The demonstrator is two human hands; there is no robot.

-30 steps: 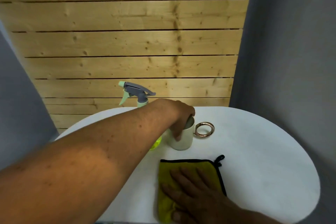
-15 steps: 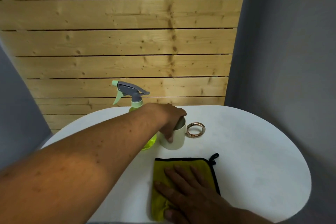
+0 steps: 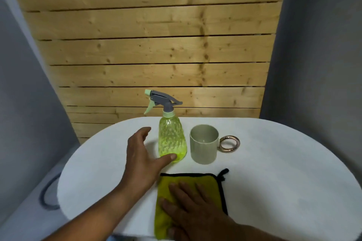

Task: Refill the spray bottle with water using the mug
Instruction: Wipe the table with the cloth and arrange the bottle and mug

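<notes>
A translucent yellow-green spray bottle point(image 3: 172, 139) with a grey and mint trigger head stands upright at the back middle of the white round table point(image 3: 284, 172). Right of it stands a pale ribbed mug point(image 3: 204, 146) with a gold ring handle pointing right. My left hand point(image 3: 144, 154) is open just left of the bottle, its thumb tip touching the bottle's lower front. My right hand point(image 3: 193, 205) lies flat, fingers spread, on a yellow cloth point(image 3: 207, 181) with black trim near the table's front edge.
A wall of horizontal wooden planks point(image 3: 152, 49) rises behind the table, with grey walls on both sides. A grey ring-shaped object point(image 3: 48, 194) lies on the floor at the lower left.
My left hand has let go of the mug's rim and drawn back leftward to the spray bottle's left side. The right hand stays on the cloth. The camera has shifted.
</notes>
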